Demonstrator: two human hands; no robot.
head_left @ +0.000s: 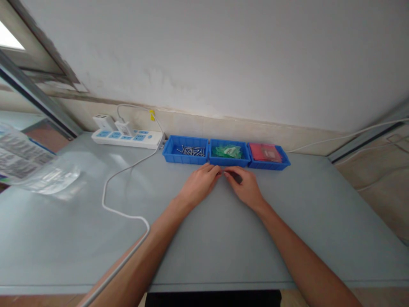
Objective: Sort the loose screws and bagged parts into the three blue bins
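1. While both of our forearms reach out over the grey counter [96, 204], our left hand [200, 184] and right hand [244, 187] meet just in front of a row of three blue bins along the far edge.
2. Our left hand lies palm down with its fingers [214, 170] curled together, their tips nearly touching those of the right hand.
3. Our right hand's fingers [230, 174] are pinched close around a small dark object [237, 178]; it is too small and too hidden for us to say what it is, or whether the left hand grips it as well.
4. We judge that the hands are brought tip to tip so both can steady that small piece low over the counter, close to the bins.
5. The left bin [185, 152] holds loose metal screws, the middle bin [229, 153] green packets, and the right bin [268, 155] red packets; the three stand side by side, touching.
6. To the far left a white power strip [128, 137] lies against the wall, and its white cable [110, 200] loops across the counter towards us.
7. At the left edge a clear plastic bag [28, 164] with printing rests on the counter, well apart from our hands.
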